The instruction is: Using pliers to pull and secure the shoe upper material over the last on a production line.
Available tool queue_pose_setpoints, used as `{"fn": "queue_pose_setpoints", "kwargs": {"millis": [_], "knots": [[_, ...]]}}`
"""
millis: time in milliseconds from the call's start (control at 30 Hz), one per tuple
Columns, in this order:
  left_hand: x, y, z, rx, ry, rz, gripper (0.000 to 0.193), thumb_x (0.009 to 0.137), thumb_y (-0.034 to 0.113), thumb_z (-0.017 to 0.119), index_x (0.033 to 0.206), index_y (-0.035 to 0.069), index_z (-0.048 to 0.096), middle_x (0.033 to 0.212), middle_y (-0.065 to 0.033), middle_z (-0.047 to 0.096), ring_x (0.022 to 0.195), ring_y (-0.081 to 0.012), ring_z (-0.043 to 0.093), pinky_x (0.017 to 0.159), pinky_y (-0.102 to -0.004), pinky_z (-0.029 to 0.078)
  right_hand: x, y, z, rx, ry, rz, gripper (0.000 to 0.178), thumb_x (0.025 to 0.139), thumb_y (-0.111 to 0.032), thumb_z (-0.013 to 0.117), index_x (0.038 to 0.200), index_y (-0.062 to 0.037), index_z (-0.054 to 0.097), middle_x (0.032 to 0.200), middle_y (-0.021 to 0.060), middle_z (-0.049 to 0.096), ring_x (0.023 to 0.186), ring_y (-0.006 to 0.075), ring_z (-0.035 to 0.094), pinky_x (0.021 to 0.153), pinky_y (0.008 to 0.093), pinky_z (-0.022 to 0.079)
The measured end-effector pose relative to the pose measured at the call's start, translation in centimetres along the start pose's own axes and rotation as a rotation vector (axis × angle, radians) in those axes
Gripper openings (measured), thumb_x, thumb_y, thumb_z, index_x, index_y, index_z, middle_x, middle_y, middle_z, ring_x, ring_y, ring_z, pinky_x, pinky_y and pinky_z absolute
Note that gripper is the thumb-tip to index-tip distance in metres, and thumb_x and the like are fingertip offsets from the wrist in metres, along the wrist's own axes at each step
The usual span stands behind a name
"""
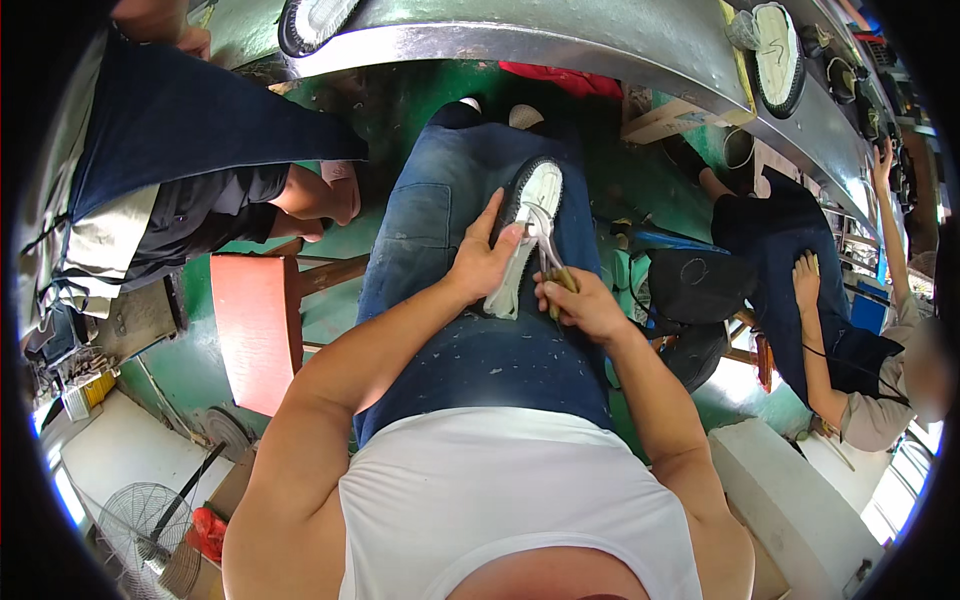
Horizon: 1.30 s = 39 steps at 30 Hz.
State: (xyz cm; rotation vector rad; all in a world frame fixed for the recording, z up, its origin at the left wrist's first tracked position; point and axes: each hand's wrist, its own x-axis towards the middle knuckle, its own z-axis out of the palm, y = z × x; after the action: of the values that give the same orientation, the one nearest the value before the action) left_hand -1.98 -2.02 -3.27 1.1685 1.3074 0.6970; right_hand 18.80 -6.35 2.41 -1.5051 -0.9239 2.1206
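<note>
A shoe (541,183) with a white underside and a black edge rests on my thighs, sole side up. My left hand (480,258) steadies it from the left, thumb on the underside and fingers along its edge. Closed around the handles of metal pliers (543,240) is my right hand (587,305). The curved jaws of the pliers lie against the middle of the shoe, close to my left thumb. Whether the jaws pinch any material is too small to tell. Pale material (503,298) hangs at the shoe's near end.
A metal bench (560,42) spans the far side, with one shoe (318,20) at its left and another (775,60) at its right. An orange-red seat (252,335) stands left of my legs. Co-workers sit on both sides; a black bag (700,283) hangs at right.
</note>
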Motion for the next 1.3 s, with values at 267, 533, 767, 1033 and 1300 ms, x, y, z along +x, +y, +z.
{"fn": "queue_pose_setpoints", "kwargs": {"millis": [267,533,767,1033,1300], "knots": [[-0.4,2.8,-1.6,0.435,-0.138,0.35,0.052,0.104,0.026,0.043,0.154,0.019,0.032,0.14,-0.0317,0.047,0.124,-0.0467,0.052,0.105,-0.0452,0.044,-0.5,-0.4,-5.2,0.322,-0.363,0.171,0.042,0.094,-0.02,0.067,0.125,0.0062,0.054,0.102,0.0106,0.065,0.087,0.019,0.068,0.055,0.0247,0.056],[-1.9,4.8,-0.7,0.771,-0.158,0.168,0.052,0.102,0.023,0.045,0.152,0.014,0.033,0.137,-0.027,0.053,0.115,-0.0456,0.058,0.095,-0.0447,0.05,-1.0,-4.5,-1.9,-0.385,0.179,-0.353,0.046,0.105,-0.04,0.042,0.099,0.0019,0.059,0.077,0.0097,0.066,0.068,0.018,0.065,0.061,0.0322,0.05],[-2.2,2.4,-0.6,0.497,0.031,-0.022,0.079,0.099,0.037,0.052,0.156,0.002,0.01,0.138,-0.0338,0.048,0.112,-0.0476,0.06,0.099,-0.046,0.048,-0.3,-6.8,0.2,-0.861,0.187,-0.466,0.04,0.103,-0.035,0.046,0.103,0.0031,0.058,0.093,0.0249,0.067,0.086,0.0416,0.065,0.078,0.0468,0.051],[-4.7,3.2,-4.3,0.139,-0.532,-0.101,0.099,0.095,0.016,0.058,0.156,0.009,-0.019,0.161,-0.0257,0.018,0.147,-0.0324,0.029,0.117,-0.0329,0.026,-3.6,-6.6,0.4,-1.004,0.102,-0.242,0.04,0.102,-0.038,0.048,0.101,0.0011,0.057,0.093,0.0264,0.066,0.089,0.0465,0.062,0.079,0.0528,0.049],[-5.4,2.2,-3.6,0.156,-0.296,0.121,0.089,0.095,0.011,0.059,0.159,0.006,-0.004,0.155,-0.0241,0.033,0.144,-0.0305,0.035,0.116,-0.0332,0.028,-4.2,-5.3,-0.7,-0.889,0.109,-0.233,0.049,0.095,-0.049,0.058,0.106,-0.0008,0.06,0.091,0.0228,0.068,0.087,0.0427,0.066,0.08,0.0469,0.053]]}}
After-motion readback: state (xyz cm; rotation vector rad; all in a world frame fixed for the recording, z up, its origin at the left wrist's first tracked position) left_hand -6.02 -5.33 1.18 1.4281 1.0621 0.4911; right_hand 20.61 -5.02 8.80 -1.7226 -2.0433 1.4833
